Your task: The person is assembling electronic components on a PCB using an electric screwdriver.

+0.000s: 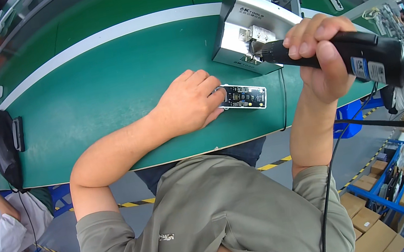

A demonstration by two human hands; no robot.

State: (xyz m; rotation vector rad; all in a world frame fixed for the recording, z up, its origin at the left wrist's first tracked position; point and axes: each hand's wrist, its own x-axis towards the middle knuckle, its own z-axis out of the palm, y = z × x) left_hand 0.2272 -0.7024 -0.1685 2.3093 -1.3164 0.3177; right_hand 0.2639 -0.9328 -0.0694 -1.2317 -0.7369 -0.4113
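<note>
My right hand [322,52] is wrapped around a black electric screwdriver [366,55], held nearly level with its front end pointing left. The screwdriver's tip meets the pick-up slot on the front of a silver screw feeder [237,40]; whether a screw is on the bit is too small to see. My left hand [188,99] rests on the green table, its fingers closed over the left end of a small dark circuit board in a pale, narrow housing [248,97]. The board's right part shows, flat on the table; its left end is hidden under my fingers.
A thin black cable [284,99] runs down the table beside the housing. A black bag-like thing [6,151] lies at the table's left end. Another person [18,223] sits at far left. Shelves of cardboard boxes [372,215] stand behind me on both sides.
</note>
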